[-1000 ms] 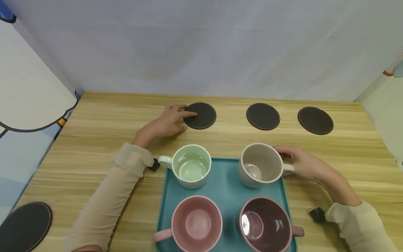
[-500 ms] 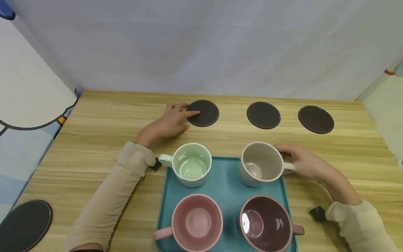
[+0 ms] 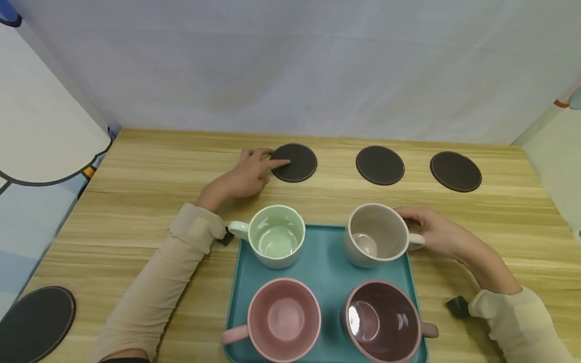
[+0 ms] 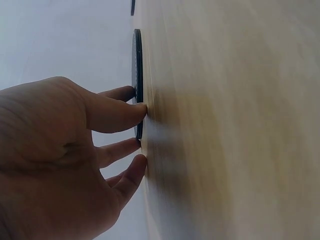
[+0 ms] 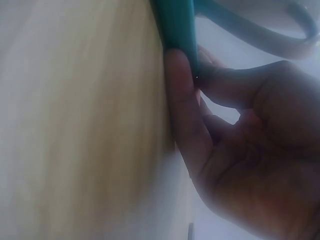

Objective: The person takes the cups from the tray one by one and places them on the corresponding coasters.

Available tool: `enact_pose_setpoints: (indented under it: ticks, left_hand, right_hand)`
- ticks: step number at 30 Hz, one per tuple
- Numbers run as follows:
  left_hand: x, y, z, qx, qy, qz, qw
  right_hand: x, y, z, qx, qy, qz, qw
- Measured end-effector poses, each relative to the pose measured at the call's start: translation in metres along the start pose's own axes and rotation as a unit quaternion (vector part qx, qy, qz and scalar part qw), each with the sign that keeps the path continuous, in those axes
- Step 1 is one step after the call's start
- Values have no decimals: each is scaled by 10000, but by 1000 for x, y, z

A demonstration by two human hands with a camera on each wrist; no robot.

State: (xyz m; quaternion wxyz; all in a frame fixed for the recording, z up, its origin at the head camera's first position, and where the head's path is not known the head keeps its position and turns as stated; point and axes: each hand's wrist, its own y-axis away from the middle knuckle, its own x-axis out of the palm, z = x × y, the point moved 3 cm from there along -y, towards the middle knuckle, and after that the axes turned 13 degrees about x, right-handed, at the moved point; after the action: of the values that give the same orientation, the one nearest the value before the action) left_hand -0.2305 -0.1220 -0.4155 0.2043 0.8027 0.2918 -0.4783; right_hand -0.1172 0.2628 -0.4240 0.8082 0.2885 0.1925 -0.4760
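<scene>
From the head view: the left hand (image 3: 245, 174) has its fingers loosely spread, index straight out on the left coaster (image 3: 301, 171) in the back row. I'd guess that fingertip is there to stop the disc sliding. The middle coaster (image 3: 380, 165) and right coaster (image 3: 456, 172) share that row, near the table's (image 3: 159, 186) back edge. A fourth, the near coaster (image 3: 36, 325), sits down at the lower left, cut off by the frame. The right hand (image 3: 438, 234) is at the right side of the tray (image 3: 324, 259), partly behind the beige mug (image 3: 376, 237). The green mug (image 3: 277, 242), pink mug (image 3: 285, 320) and mauve mug (image 3: 383, 322) fill the other corners, handles pointing outward, probably so they don't bump. There's a strip of wood between tray and coasters, though the left forearm blocks sideways room.

Left wrist view: thumb by the coaster's rim, fingers spread about it, not clasped round it.

Right wrist view: thumb and fingers pinch the tray's rim, one finger down by the wood, presumably steadying it. Tight for space there.
</scene>
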Motion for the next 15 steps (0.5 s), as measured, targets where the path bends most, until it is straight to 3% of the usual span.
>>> enact_pose_setpoints:
  ticks: [15]
  left_hand:
    - [2, -2, -3, 11, -341, 28, 9994]
  right_hand:
    - [0, 0, 2, 53, 100, -19, 9999]
